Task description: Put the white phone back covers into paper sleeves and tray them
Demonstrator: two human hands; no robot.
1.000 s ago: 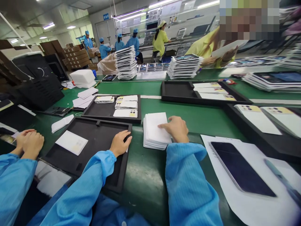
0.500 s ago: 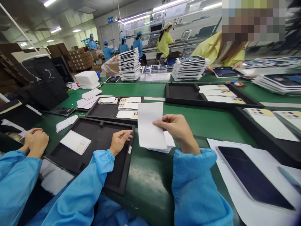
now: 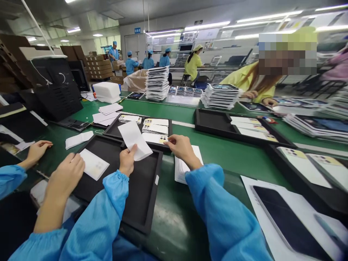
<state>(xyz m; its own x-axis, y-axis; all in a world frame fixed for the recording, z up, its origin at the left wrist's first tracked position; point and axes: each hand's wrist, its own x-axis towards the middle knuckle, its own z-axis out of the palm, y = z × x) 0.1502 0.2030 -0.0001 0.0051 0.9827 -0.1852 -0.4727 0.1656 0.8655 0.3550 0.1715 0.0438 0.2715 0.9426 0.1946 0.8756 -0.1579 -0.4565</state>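
Note:
My left hand [image 3: 127, 159] grips a white paper sleeve [image 3: 135, 141] by its lower edge, above the near black tray [image 3: 141, 192]. My right hand [image 3: 182, 148] reaches to the front edge of the farther black tray [image 3: 112, 131], its thumb and fingertips at a white card with a yellow camera patch [image 3: 155, 138]. Whether those fingertips grip the card is too small to tell. Beneath my right wrist sits a stack of white sleeves [image 3: 181, 170]. In the near tray lies a wrapped white panel [image 3: 94, 164], with a co-worker's hand [image 3: 65, 175] at its left edge.
At the right, a dark phone-like device [image 3: 285, 214] rests on white paper [image 3: 248, 185]. Two more black trays [image 3: 212, 121] [image 3: 296, 170] hold white panels. A person in yellow [image 3: 244, 78] works across the green table [image 3: 176, 214]. Another co-worker's hand [image 3: 38, 150] is at far left.
The sleeve has passed from my right hand to my left hand. My right hand has moved left to the farther tray's edge. A co-worker's hand has reached to the wrapped panel.

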